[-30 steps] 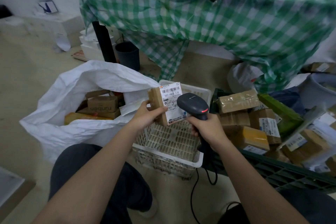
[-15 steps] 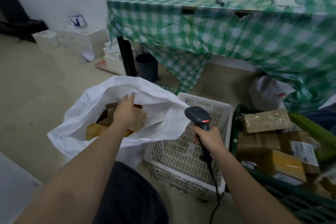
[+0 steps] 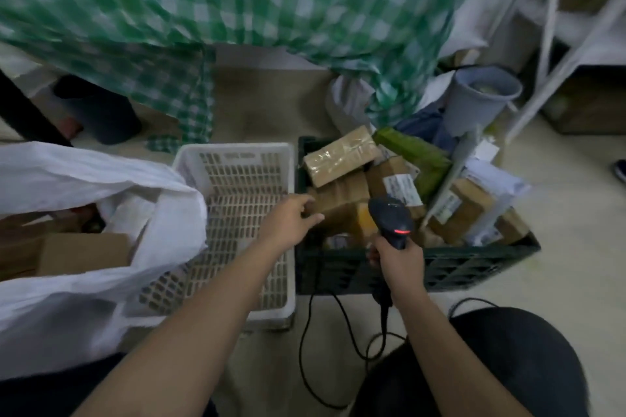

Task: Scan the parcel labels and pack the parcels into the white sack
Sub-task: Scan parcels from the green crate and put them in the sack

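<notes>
The white sack [image 3: 67, 308] lies open at the left with brown cardboard parcels [image 3: 81, 252] inside. A dark green crate [image 3: 474, 267] at the right holds several taped brown parcels [image 3: 340, 156], some with white labels [image 3: 403, 188]. My left hand [image 3: 288, 222] reaches over the crate's left edge, fingers apart and touching a brown parcel [image 3: 342, 200], not closed on it. My right hand [image 3: 399, 259] grips a black corded barcode scanner [image 3: 391, 222] with a red light, held over the crate's front.
A white slotted basket [image 3: 237, 159] stands between sack and crate. A green checked cloth [image 3: 237, 10] hangs from a table behind. A grey bucket [image 3: 481, 101] and white shelving [image 3: 559, 27] are at the right. The scanner cable [image 3: 325, 349] loops on the floor.
My left hand has left the sack, where it put the labelled parcel, and crossed right to the crate. The view has swung right. The scanner stays in my right hand.
</notes>
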`<state>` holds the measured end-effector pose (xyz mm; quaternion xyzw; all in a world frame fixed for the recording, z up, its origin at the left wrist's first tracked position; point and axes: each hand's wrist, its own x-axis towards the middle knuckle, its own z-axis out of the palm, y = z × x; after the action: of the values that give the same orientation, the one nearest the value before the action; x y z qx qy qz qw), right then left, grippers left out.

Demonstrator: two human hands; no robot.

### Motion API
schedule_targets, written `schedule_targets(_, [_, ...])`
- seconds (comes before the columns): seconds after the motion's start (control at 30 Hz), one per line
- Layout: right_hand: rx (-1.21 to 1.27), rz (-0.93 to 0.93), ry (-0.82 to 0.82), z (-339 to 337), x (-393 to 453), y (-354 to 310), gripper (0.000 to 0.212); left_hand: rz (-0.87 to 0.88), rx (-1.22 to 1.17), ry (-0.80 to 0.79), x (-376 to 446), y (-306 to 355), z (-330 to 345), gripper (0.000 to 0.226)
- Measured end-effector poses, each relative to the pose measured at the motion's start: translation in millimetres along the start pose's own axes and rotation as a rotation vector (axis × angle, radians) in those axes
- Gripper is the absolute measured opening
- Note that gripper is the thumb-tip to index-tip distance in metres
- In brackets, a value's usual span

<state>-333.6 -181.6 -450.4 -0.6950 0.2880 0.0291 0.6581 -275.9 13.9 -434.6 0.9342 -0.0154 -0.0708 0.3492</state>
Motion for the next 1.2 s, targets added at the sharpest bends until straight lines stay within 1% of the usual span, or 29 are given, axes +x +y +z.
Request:
schedule_targets(0.1, [0.050,0.006,0.103,-21.3,24.6,-2.8,0.015,0.071,-0.013,-0.143,22.9,25.2,44.5,0.060])
schedule_targets(0.17, [0.080,0.013,0.176,-29.9,39.9,-0.9,0.020,0.155,0.004,-0.264,39.1,34.4,68.8,0.078])
schedule_targets(0.2, [0.081,0.016,0.197,-33.4,46.1,1.5,0.022,0.177,0.057,-0.318,46.7,37.5,80.0,0.088])
schedule_targets(0.27, [0.069,0.037,0.214,-39.6,56.3,7.8,0.022,0.185,0.207,-0.373,61.5,42.1,101.4,0.106])
schedule_targets(0.33, [0.062,0.043,0.223,-44.2,64.8,16.8,0.019,0.166,0.286,-0.386,72.0,46.8,117.8,0.116])
schedule_targets(0.37, [0.064,0.041,0.225,-45.5,67.3,20.4,0.018,0.162,0.280,-0.377,76.0,46.3,124.3,0.116])
schedule_targets(0.47, [0.103,0.017,0.238,-47.6,73.5,27.1,0.014,0.185,0.183,-0.312,76.7,41.9,124.0,0.107])
schedule_targets(0.53, [0.149,-0.007,0.232,-47.9,74.4,23.8,0.011,0.202,0.087,-0.224,71.7,42.0,106.7,0.101])
schedule_targets(0.57, [0.175,-0.022,0.211,-46.3,73.3,20.8,0.010,0.185,0.017,-0.172,68.4,43.8,93.1,0.099])
schedule_targets(0.67, [0.234,-0.100,0.139,-31.4,60.1,6.9,0.011,0.037,-0.210,-0.034,55.7,42.4,48.3,0.100])
schedule_targets(0.73, [0.267,-0.146,0.087,-16.0,44.1,-6.1,0.014,-0.054,-0.361,0.025,43.4,36.6,18.6,0.099])
schedule_targets(0.77, [0.271,-0.167,0.055,-8.1,36.5,-11.2,0.015,-0.086,-0.431,0.044,35.0,32.4,4.9,0.095])
schedule_targets(0.83, [0.248,-0.193,-0.013,9.0,21.8,-18.4,0.012,-0.140,-0.500,0.072,15.2,18.5,-20.0,0.082])
schedule_targets(0.87, [0.229,-0.206,-0.048,18.1,13.4,-22.4,0.012,-0.168,-0.527,0.095,5.1,8.8,-31.0,0.079])
schedule_targets(0.93, [0.208,-0.242,-0.117,37.2,-3.6,-30.3,0.019,-0.227,-0.573,0.136,-16.3,-11.3,-52.8,0.078])
schedule_targets(1.0, [0.191,-0.276,-0.185,54.8,-20.0,-40.4,0.022,-0.244,-0.579,0.131,-39.6,-27.8,-73.7,0.067])
schedule_targets(1.03, [0.175,-0.290,-0.248,62.8,-27.2,-45.5,0.020,-0.251,-0.581,0.109,-51.8,-34.0,-83.9,0.060])
schedule_targets(1.1, [0.132,-0.307,-0.422,78.8,-38.3,-54.1,0.013,-0.255,-0.586,0.042,-72.8,-43.4,-102.2,0.050])
schedule_targets(1.13, [0.111,-0.305,-0.512,87.2,-44.3,-57.8,0.014,-0.256,-0.566,0.003,-81.6,-47.8,-109.7,0.048])
schedule_targets(1.2, [0.059,-0.294,-0.659,103.0,-52.4,-60.1,0.018,-0.244,-0.518,-0.065,-95.3,-56.2,-120.2,0.054])
